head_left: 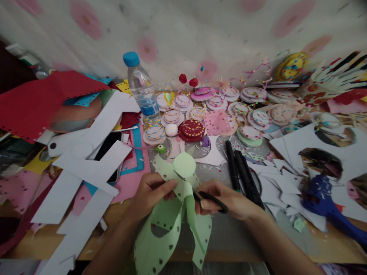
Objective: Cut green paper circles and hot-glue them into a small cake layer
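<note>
Green paper sheet and disc, cutting in progress

Clock centred on the disc; 12 at the wall side.

Item 1: light green paper disc (184, 165), at centre. Rim rounded along the top.

Item 2: light green patterned sheet (172, 214), from centre down to 6 and 7 o'clock, hanging in curled tails with curved edges.

Item 3: left hand (155, 191), at 8 o'clock; thumb and fingers pinch the sheet just below the disc.

Item 4: right hand (218, 196), at 4 o'clock; fingers curled around the handles of black scissors (205, 194), blades directed towards 10 o'clock at the disc's lower edge.

Condition: partly cut, as judged. Done: curved cuts through the sheet and the disc's upper outline. Left: the lower edge, apparently; whether disc and sheet are joined there cannot be told.

Surroundings: decorated disc stacks (250, 133), 12 to 2 o'clock, seemingly assembled; water bottle (145, 89), 11; black marker (232, 164), 3; blue glue gun, probably (323, 196), just past 3; white paper strips (64, 196), 8 to 9; red sheet (34, 103), 10.
</note>
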The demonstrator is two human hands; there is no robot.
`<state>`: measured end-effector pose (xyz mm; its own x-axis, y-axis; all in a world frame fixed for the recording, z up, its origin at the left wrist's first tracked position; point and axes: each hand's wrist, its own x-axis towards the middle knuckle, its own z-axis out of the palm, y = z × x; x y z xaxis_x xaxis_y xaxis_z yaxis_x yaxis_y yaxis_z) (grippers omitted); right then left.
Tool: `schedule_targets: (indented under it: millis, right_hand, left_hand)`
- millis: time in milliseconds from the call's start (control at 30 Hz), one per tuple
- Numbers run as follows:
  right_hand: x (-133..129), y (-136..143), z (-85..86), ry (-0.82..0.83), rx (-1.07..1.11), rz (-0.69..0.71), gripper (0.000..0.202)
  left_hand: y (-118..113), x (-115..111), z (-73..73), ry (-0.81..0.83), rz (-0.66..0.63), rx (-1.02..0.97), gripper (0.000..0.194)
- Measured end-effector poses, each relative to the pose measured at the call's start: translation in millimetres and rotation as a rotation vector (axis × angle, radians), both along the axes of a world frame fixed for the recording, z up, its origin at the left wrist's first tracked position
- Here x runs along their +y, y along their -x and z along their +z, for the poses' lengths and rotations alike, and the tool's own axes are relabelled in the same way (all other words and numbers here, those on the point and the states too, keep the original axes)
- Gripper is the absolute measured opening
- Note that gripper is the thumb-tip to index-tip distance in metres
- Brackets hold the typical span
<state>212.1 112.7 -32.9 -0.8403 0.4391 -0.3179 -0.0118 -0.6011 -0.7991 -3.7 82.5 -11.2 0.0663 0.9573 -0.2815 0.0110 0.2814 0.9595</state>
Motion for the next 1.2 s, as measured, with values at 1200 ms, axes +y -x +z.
schedule_targets:
  millis: [1200]
  right_hand:
    - [0.6, -0.2, 0.0, 0.026, 0.024, 0.000, 0.046]
  left_hand:
    - [2.7, -2.0, -0.8, -0.055, 0.014, -0.027, 0.028]
